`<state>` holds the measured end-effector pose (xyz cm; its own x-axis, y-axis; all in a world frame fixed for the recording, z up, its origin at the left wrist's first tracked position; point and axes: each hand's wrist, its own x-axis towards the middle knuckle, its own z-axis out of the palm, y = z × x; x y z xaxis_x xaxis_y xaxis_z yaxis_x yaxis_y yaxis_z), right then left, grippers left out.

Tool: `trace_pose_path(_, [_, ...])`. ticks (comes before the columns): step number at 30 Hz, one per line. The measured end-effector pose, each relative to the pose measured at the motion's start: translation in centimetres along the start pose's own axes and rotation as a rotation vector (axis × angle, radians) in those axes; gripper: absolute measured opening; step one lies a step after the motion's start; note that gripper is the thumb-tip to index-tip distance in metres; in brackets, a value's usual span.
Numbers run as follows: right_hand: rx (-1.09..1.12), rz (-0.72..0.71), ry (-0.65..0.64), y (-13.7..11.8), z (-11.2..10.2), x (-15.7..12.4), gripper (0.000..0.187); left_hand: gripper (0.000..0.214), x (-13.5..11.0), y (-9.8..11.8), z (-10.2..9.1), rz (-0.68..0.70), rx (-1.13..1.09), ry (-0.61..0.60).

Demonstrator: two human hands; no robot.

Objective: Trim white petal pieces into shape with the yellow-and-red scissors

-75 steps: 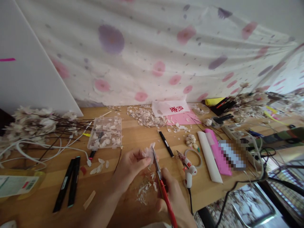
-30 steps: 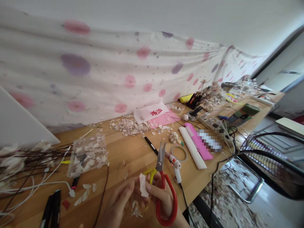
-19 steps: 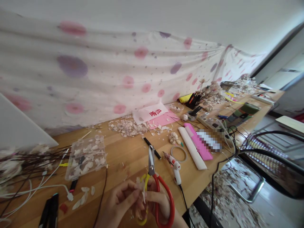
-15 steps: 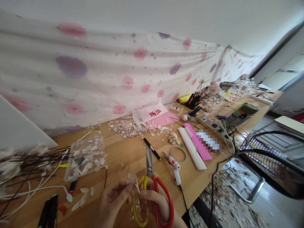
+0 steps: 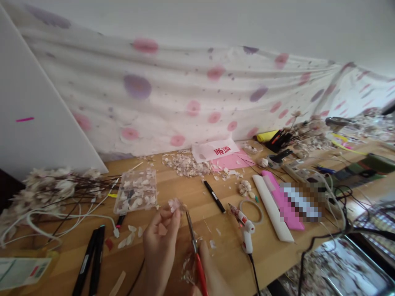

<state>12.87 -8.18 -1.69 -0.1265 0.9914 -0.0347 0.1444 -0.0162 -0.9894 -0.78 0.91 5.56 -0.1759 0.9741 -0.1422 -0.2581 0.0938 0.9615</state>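
Note:
My left hand [image 5: 162,238] pinches a thin, pale pinkish petal [image 5: 175,204] between thumb and fingertips, above the wooden table. In my right hand [image 5: 208,263] are scissors [image 5: 200,269]; a red handle shows, and the other handle is hidden. Their blades look close together, with the tips near the petal's right side; whether they touch it I cannot tell. Petal scraps [image 5: 188,267] lie under the right hand. Left of my hands, a clear divided box [image 5: 135,191] holds similar pale pieces, and more loose pieces [image 5: 128,238] lie in front of it.
A glue gun [image 5: 246,232] with its cord lies at right, near a ring of tape [image 5: 261,213] and a black marker [image 5: 214,196]. White and pink rolls [image 5: 273,207] lie farther right. Pale flowers on stems [image 5: 52,185], a white cable [image 5: 70,224] and black markers [image 5: 92,263] occupy the left.
The view has swung left. The scissors have turned from open blades facing me to a nearly edge-on, narrower position beside the petal. My left hand has lifted the petal up and forward.

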Motion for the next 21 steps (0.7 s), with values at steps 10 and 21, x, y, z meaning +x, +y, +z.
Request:
trace_pose_path(10, [-0.055,-0.027,0.006,-2.8,-0.6,0.7,0.074,0.026,-0.9,0.1,0.1,-0.060,-0.021,-0.140])
trace_pose_path(21, [0.051,-0.011,-0.026,-4.0,-1.2,1.2,0.085,0.033,-0.2,-0.2,-0.6,-0.191,-0.083,-0.216])
